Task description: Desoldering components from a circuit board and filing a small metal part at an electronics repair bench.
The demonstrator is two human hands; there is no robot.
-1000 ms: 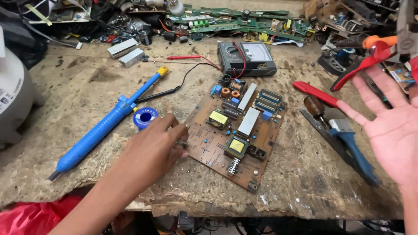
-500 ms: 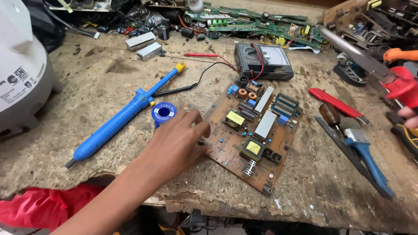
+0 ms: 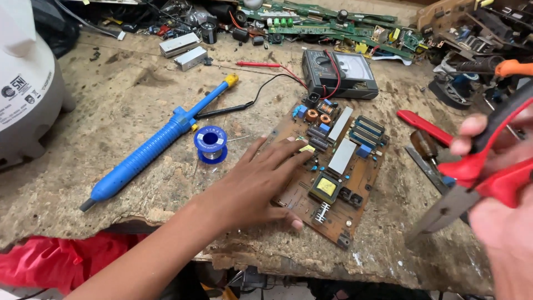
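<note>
A brown circuit board [image 3: 344, 166] with yellow transformers, grey heat sinks and blue parts lies near the front edge of the worn wooden bench [image 3: 111, 116]. My left hand [image 3: 255, 183] rests flat on the board's left half, fingers spread, holding nothing. My right hand [image 3: 502, 222] is at the right edge of the view, closed around red-handled pliers [image 3: 477, 178] whose grey jaws point down-left over the bench, to the right of the board.
A blue desoldering pump [image 3: 155, 144] and a blue solder spool [image 3: 211, 143] lie left of the board. A grey multimeter [image 3: 341, 72] with red and black leads sits behind it. Red-handled tools [image 3: 425, 126] lie at right. A white appliance [image 3: 25, 83] stands at far left.
My right hand was open and empty a second ago; it now grips the red-handled pliers and has come back toward the board. My left hand slid further onto the board.
</note>
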